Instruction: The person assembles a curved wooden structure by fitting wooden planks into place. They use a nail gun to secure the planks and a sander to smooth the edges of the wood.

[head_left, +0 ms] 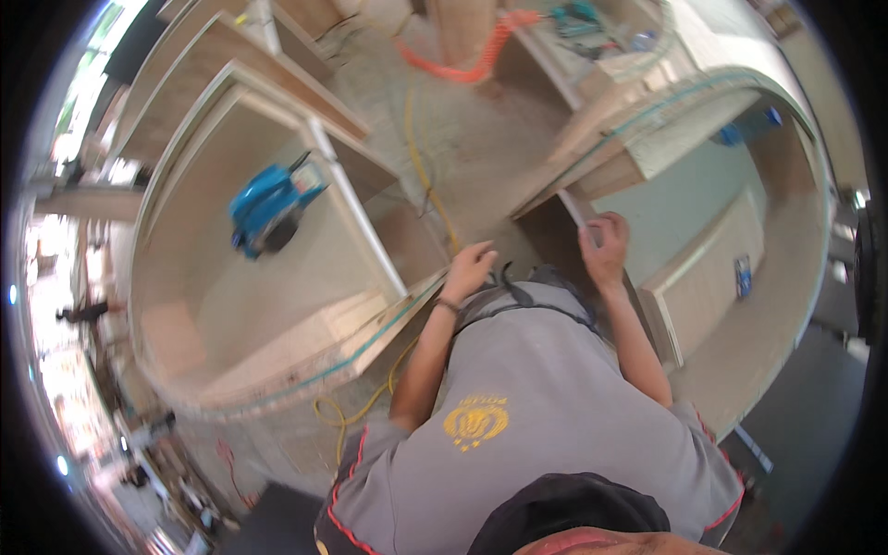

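My left hand [472,270] hovers in front of my waist, near the inner corner of the left curved wooden cabinet frame [342,356]. Its fingers are loosely bent and apart, with nothing visible in them. On the other side, my right hand [606,250] has its fingers bent over the pale top edge of an upright wooden panel [572,207], part of the right curved cabinet frame [795,305]. The panel's lower part is hidden by my hand and body. A blue power tool [273,208] lies inside the left frame, out of reach of either hand.
A yellow hose [418,157] runs along the floor between the frames. An orange coiled hose [453,72] lies farther off, near a teal tool [578,18]. Inside the right frame are a loose board [708,277] and a small blue item [743,276].
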`<act>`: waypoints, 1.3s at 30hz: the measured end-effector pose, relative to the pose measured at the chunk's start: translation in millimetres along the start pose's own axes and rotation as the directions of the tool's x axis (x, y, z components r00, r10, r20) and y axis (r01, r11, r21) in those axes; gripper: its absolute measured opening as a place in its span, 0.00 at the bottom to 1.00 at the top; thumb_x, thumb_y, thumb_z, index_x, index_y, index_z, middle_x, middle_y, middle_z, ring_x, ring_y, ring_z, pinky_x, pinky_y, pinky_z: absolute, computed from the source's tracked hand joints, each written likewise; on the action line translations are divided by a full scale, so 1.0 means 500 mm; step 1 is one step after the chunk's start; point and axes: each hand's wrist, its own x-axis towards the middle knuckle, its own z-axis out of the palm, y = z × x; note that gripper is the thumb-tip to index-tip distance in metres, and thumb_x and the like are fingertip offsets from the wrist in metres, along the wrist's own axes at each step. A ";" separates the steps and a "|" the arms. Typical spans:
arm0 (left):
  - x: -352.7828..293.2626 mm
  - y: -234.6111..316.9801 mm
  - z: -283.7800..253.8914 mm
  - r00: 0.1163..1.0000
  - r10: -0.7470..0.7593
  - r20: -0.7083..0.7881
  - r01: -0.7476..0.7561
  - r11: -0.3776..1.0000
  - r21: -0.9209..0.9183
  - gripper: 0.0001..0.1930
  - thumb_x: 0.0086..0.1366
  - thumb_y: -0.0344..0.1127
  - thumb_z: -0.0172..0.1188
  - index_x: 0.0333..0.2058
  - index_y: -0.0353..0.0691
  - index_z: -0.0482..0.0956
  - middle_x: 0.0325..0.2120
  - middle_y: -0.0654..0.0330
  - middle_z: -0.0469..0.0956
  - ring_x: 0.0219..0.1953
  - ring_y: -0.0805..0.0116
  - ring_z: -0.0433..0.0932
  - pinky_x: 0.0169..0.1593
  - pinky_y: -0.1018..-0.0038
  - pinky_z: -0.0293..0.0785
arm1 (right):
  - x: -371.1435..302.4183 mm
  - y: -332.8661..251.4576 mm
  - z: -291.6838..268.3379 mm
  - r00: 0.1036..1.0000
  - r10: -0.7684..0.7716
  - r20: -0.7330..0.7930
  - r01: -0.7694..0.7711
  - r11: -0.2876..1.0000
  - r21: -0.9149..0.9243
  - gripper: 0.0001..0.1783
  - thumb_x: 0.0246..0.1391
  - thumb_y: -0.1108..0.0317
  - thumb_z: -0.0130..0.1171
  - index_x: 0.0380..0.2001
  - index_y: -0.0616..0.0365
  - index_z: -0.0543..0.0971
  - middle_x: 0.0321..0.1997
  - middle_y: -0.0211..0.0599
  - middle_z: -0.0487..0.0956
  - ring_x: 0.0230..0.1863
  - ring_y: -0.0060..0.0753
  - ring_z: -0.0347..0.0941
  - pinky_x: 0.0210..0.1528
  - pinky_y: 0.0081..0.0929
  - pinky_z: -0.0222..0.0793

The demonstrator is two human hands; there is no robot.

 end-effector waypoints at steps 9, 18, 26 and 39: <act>0.061 0.027 -0.077 0.979 -0.204 -0.025 0.189 0.941 -0.280 0.22 0.71 0.39 0.60 0.59 0.34 0.78 0.53 0.52 0.82 0.53 0.65 0.81 0.58 0.70 0.74 | 0.075 -0.199 -0.121 0.977 0.010 0.212 -0.075 0.951 0.299 0.06 0.52 0.71 0.70 0.28 0.59 0.81 0.31 0.38 0.80 0.31 0.42 0.79 0.34 0.32 0.74; 0.161 0.007 -0.139 0.950 -0.302 -0.083 0.247 0.885 -0.395 0.21 0.73 0.40 0.58 0.61 0.38 0.77 0.50 0.61 0.81 0.47 0.72 0.79 0.46 0.74 0.77 | 0.358 -0.225 -0.283 0.870 -0.355 -0.342 0.355 0.933 -0.063 0.04 0.50 0.78 0.67 0.27 0.63 0.81 0.29 0.41 0.81 0.30 0.37 0.78 0.34 0.28 0.73; 0.346 0.063 -0.291 0.856 -0.476 -0.203 0.332 0.805 -0.491 0.24 0.72 0.42 0.59 0.63 0.40 0.75 0.49 0.61 0.80 0.48 0.70 0.78 0.48 0.70 0.76 | 0.540 -0.166 -0.226 0.967 -0.130 -0.218 0.118 0.991 -0.065 0.04 0.51 0.74 0.68 0.29 0.61 0.82 0.34 0.37 0.83 0.38 0.35 0.78 0.44 0.33 0.71; 0.847 0.280 -0.177 0.946 -0.052 0.320 0.029 0.997 0.077 0.22 0.71 0.42 0.60 0.60 0.37 0.78 0.51 0.57 0.82 0.50 0.68 0.80 0.51 0.70 0.78 | 0.605 -0.153 -0.202 0.997 0.022 -0.080 -0.035 0.986 -0.161 0.09 0.41 0.64 0.71 0.29 0.50 0.85 0.35 0.25 0.83 0.36 0.30 0.75 0.42 0.32 0.61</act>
